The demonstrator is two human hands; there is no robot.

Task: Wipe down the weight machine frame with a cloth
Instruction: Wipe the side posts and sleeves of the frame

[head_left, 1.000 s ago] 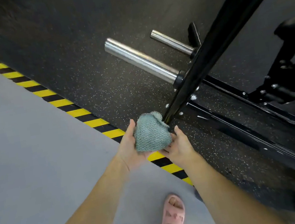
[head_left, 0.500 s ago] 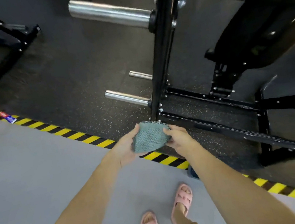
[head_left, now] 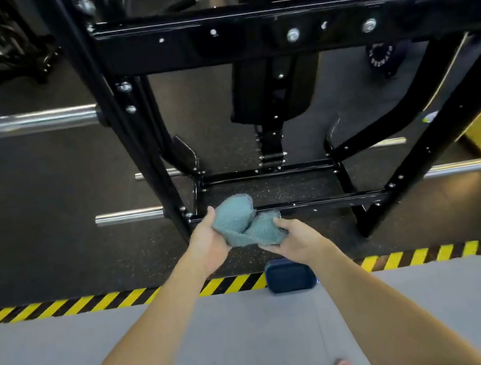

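— Cloth (head_left: 244, 223): still a wad?
— No. Half a second ago it was one tight bundle; now it's pulled open into two lobes and stretched between both hands.
— Grips?
— Left hand (head_left: 208, 243) clamps the far lobe, thumb over the top. Right hand (head_left: 298, 241) pinches the near lobe, fingers curled under.
— On the weight machine frame (head_left: 209, 41)?
— Can't tell. It overlaps the lower bar (head_left: 315, 201) in view but looks held in the air, short of it. The view has also swung from the left upright (head_left: 136, 136) to face the machine square on.
— Meaning?
— My guess: refolding for a fresh face, no wiping right now. Next pass likely goes on the lower bar or crossbeam.
— Anything else?
— Dark blue pouch (head_left: 289, 274) on the hazard tape (head_left: 93, 302).
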